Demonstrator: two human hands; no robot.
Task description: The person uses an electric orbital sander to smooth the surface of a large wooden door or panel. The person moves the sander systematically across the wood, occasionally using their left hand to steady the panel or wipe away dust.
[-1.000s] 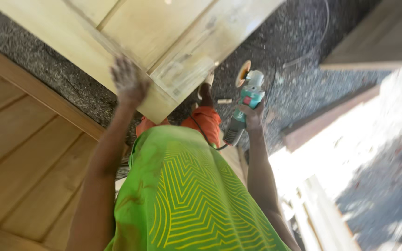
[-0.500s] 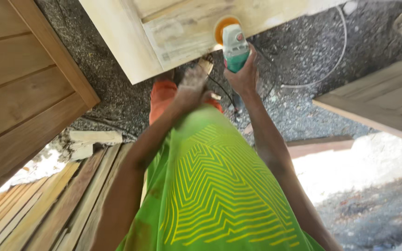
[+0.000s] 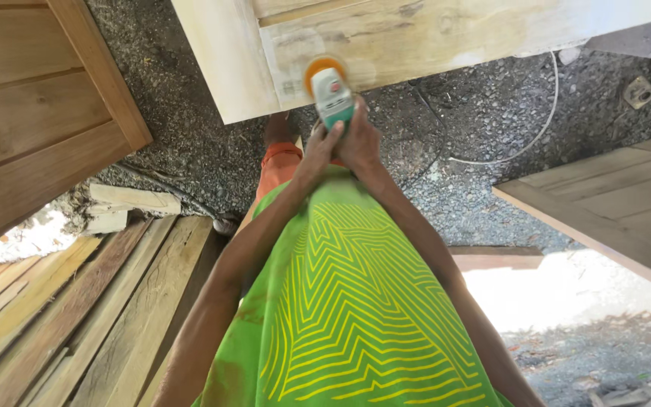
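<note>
Grinder (image 3: 331, 94) sits clasped between both hands' fingers (image 3: 324, 145), disc on door panel (image 3: 416, 34).

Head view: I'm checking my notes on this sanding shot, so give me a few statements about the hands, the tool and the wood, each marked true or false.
1. Both hands grip the green and white power sander. True: the left hand and right hand close on its body together.
2. The sander's orange disc rests on the pale wooden door panel. True.
3. The panel lies on a tiled floor. False: grey gravel ground shows under and around it.
4. The white cable is coiled on the panel. False: it trails across the gravel, right of the hands.
5. The person wears a plain blue shirt. False: the shirt is green with yellow lines.
</note>
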